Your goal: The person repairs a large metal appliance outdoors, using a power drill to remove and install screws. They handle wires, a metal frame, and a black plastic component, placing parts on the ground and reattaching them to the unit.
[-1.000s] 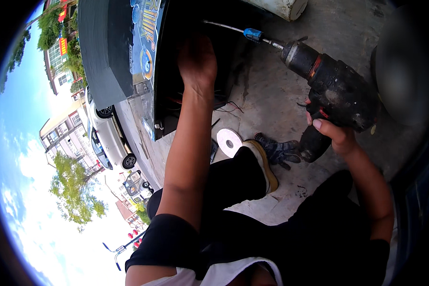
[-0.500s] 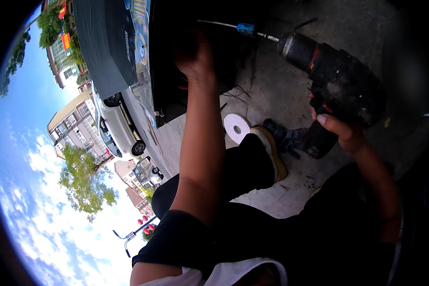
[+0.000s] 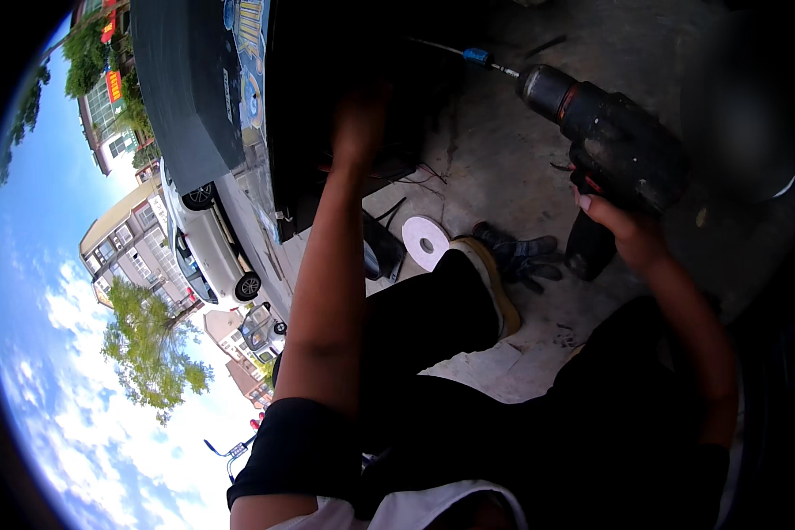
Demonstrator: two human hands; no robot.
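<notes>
My right hand (image 3: 624, 228) is wrapped round the grip of a black, scuffed power drill (image 3: 623, 146). The drill points to the upper left. A long thin bit with a blue sleeve (image 3: 477, 57) sits in its chuck, and the tip fades into shadow. My left hand (image 3: 359, 128) reaches into the dark space beside a dark panel (image 3: 181, 97) with a colourful sticker. Shadow hides its fingers and whatever they may touch. Thin wires (image 3: 428, 177) hang close to that wrist.
A pale flat ring (image 3: 415, 234) lies on the concrete floor (image 3: 548, 309) by my shoe (image 3: 495, 291). Next to it are dark work gloves (image 3: 521, 256) and a black object with a glossy face (image 3: 380, 247). A parked white car (image 3: 208, 238) stands outside at left.
The drill has shifted slightly, and its grip no longer overlaps the gloves. My left arm has swung a little left, uncovering the glossy black object. The view has shifted slightly too.
</notes>
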